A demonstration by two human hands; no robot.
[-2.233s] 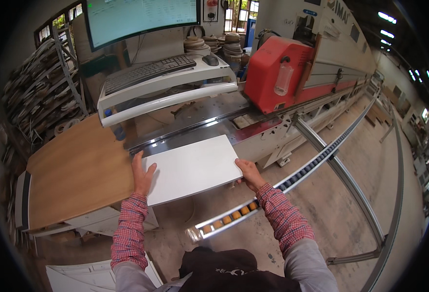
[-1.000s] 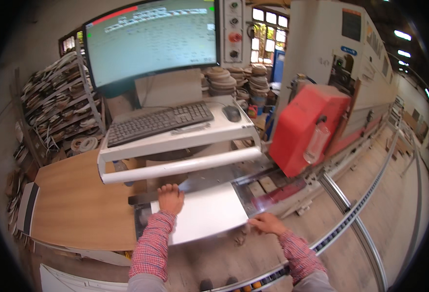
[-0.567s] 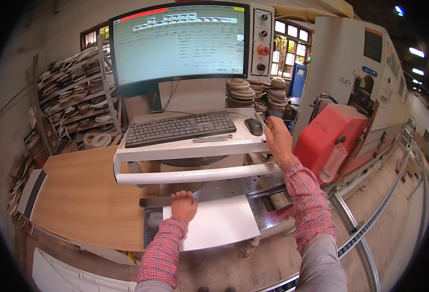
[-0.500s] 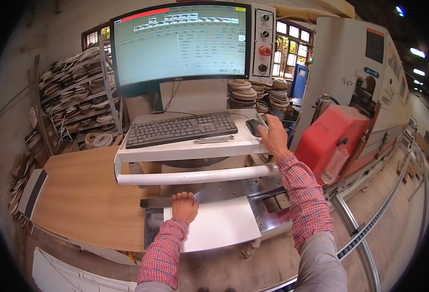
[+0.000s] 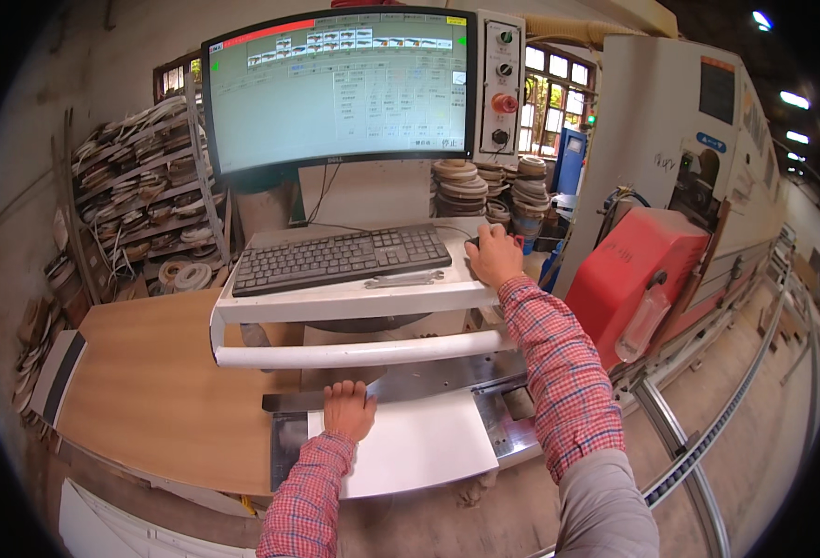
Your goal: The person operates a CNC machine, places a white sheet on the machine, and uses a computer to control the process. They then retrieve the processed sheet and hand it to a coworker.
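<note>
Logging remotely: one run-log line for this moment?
left hand: flat on white panel | right hand: covering mouse on keyboard tray | monitor: lit

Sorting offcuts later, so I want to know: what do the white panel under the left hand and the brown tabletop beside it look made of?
White panel: likely laminated board, smooth matte white face. Brown tabletop: wood-look surface, probably laminate or veneer, with even grain and a low sheen. Neither core is visible.

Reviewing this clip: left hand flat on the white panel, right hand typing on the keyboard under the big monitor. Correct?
Not quite. In the head view the right hand rests on the mouse beside the keyboard, not on the keys. The left hand does lie flat on the white panel, under the big monitor.
</note>
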